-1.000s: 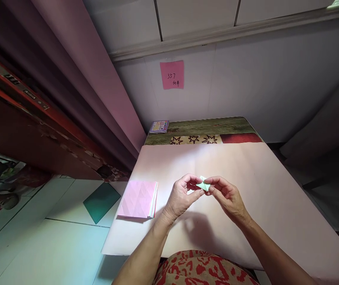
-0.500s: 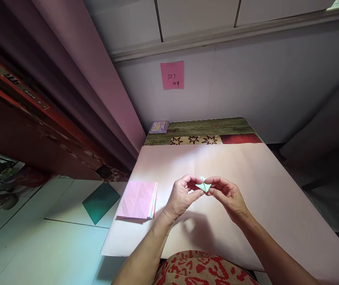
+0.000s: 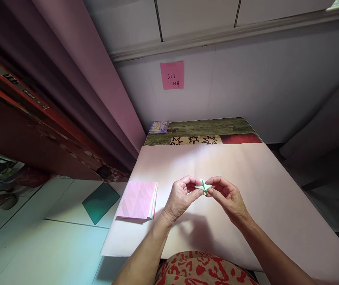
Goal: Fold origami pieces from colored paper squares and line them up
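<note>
A small piece of folded light-green paper [image 3: 204, 186] is held up over the pale table, pinched between both hands. My left hand [image 3: 183, 194] grips its left side with thumb and forefinger. On the right side, my right hand [image 3: 228, 196] closes thumb and fingertips on it in the same way. Raised flaps and points show in the middle of the paper, while its edges are hidden by my fingertips. To the left of my left hand lies a stack of square paper sheets [image 3: 136, 200], pink on top.
The table [image 3: 246, 229] has a pale pink cover. A small printed packet [image 3: 159, 126] lies at its far left corner on a wood-patterned strip. A pink note [image 3: 172, 75] with handwriting is on the wall. A dark red door [image 3: 53, 138] and a purple curtain [image 3: 92, 79] stand left.
The green paper's flaps have opened in my fingers, turning from a flat diamond with a centre crease into a more spread, pointed form. Both hands stay in nearly the same place.
</note>
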Action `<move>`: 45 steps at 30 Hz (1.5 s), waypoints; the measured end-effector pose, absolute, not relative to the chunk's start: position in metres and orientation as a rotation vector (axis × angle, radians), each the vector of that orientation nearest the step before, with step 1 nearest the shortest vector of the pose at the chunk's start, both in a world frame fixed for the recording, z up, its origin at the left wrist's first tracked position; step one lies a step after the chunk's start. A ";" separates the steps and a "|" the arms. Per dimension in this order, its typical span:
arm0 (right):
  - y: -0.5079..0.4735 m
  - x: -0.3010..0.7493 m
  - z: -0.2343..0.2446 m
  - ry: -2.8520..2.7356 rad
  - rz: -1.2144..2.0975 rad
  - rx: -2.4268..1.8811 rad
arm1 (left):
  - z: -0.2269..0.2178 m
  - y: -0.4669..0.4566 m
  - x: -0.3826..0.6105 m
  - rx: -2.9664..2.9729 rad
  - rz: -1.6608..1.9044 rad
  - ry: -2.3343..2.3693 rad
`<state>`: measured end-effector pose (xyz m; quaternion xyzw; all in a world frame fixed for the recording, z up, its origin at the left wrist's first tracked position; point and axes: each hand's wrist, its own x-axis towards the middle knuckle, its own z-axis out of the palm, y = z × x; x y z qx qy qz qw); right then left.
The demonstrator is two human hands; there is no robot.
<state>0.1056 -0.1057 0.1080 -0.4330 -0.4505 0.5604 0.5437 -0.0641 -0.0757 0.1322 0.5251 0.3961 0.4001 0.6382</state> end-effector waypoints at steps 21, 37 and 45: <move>-0.111 0.098 0.110 -1.172 1.112 -1.048 | 0.135 -0.085 -0.057 1.355 1.110 0.919; -0.113 0.094 0.119 -1.090 1.189 -1.124 | 0.137 -0.091 -0.045 1.081 1.153 0.999; -0.107 0.102 0.122 -1.176 1.303 -1.216 | 0.135 -0.088 -0.047 1.005 1.145 1.047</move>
